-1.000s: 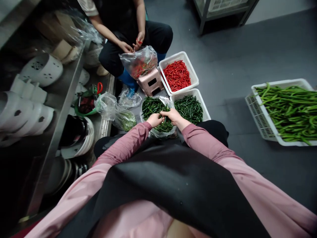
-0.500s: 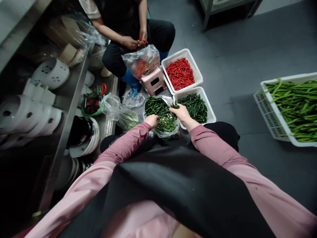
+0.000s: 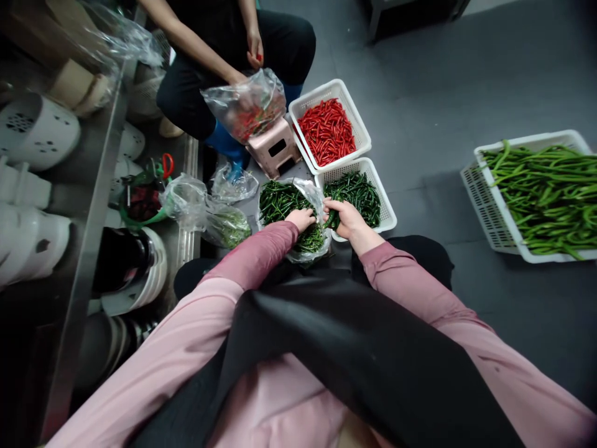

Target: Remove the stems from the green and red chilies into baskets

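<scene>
Between my knees, an opened clear plastic bag (image 3: 321, 193) holds dark green chilies (image 3: 280, 200) with stems. My left hand (image 3: 302, 219) lies over the chilies in it, fingers curled down together; whatever they pinch is hidden. My right hand (image 3: 347, 219) is closed around a few green chilies (image 3: 333, 219), between the bag and a white basket (image 3: 390, 208). More green chilies (image 3: 357, 193) fill that basket, just behind my right hand.
Red chilies (image 3: 327, 132) fill another white basket (image 3: 359, 118). A co-worker's hand (image 3: 255, 50) is beside a clear bag (image 3: 270, 87) on a pink stool (image 3: 275, 149). Long green peppers fill a basket (image 3: 494, 211) at right. A metal shelf (image 3: 93, 230) with containers stands left.
My left hand has moved right across the bag, closer to my right hand. The co-worker's hands have separated, one reaching into the bag. The view has shifted slightly.
</scene>
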`<action>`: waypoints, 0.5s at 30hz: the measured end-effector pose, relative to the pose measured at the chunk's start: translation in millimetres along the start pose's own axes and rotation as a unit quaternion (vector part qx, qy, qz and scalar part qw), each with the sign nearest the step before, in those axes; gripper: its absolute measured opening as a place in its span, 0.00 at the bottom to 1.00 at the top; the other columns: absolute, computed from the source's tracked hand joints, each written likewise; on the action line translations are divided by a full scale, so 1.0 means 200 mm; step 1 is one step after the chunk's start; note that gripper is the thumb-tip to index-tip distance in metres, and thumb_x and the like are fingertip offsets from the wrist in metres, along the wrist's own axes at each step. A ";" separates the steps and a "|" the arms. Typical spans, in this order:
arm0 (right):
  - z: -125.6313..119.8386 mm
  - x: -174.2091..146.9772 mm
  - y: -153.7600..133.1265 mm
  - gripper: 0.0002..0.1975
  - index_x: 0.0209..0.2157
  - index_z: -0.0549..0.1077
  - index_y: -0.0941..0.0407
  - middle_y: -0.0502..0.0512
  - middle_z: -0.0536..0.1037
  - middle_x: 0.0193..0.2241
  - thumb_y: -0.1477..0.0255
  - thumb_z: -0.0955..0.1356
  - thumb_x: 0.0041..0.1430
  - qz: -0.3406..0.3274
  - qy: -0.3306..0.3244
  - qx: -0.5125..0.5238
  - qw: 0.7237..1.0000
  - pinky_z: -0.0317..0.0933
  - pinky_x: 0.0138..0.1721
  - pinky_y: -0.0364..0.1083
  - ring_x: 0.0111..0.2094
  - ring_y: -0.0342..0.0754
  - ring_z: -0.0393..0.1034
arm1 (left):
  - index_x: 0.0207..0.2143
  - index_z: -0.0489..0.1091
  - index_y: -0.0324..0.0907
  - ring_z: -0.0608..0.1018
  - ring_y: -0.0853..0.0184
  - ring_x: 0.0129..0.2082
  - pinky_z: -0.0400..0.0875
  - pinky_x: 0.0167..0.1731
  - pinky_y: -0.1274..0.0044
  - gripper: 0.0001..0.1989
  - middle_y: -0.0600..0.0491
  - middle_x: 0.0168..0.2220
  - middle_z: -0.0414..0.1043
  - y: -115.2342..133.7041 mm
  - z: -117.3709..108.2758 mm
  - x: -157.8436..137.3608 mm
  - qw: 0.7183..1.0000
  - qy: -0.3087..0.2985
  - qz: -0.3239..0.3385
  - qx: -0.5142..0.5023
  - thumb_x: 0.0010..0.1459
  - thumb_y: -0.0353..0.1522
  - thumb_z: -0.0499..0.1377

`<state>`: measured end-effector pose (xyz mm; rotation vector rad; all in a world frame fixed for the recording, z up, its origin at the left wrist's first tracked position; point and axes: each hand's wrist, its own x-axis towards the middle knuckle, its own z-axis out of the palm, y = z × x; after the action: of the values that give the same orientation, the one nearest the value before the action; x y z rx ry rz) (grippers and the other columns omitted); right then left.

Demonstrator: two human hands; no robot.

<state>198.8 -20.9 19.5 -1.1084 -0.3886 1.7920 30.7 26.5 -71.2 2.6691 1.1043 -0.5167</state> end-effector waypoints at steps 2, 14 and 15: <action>0.01 0.00 0.01 0.11 0.27 0.66 0.57 0.43 0.64 0.17 0.74 0.73 0.45 -0.017 -0.005 -0.006 1.000 0.60 0.22 0.40 0.19 0.38 0.59 | 0.52 0.71 0.43 0.72 0.61 0.46 0.66 0.41 0.73 0.17 0.43 0.49 0.67 -0.03 0.02 0.00 0.999 -0.015 0.034 -0.001 0.65 0.28 0.48; -0.01 0.01 0.03 0.09 0.26 0.68 0.57 0.44 0.67 0.18 0.76 0.73 0.43 -0.067 0.046 -0.055 0.995 0.60 0.23 0.42 0.19 0.40 0.61 | 0.41 0.77 0.42 0.75 0.62 0.43 0.66 0.44 0.75 0.11 0.47 0.42 0.73 -0.01 -0.04 -0.01 0.984 0.072 -0.003 -0.164 0.59 0.29 0.56; -0.01 0.02 0.03 0.08 0.26 0.69 0.57 0.45 0.68 0.18 0.77 0.72 0.42 -0.072 0.051 -0.072 0.993 0.59 0.22 0.42 0.19 0.40 0.61 | 0.40 0.77 0.41 0.75 0.63 0.43 0.66 0.45 0.76 0.10 0.47 0.41 0.74 -0.02 -0.07 -0.04 0.973 0.103 -0.019 -0.204 0.58 0.28 0.57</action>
<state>197.4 -21.5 12.1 -1.2358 -0.5297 1.5941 26.8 28.5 -56.5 2.3779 1.1693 -0.0077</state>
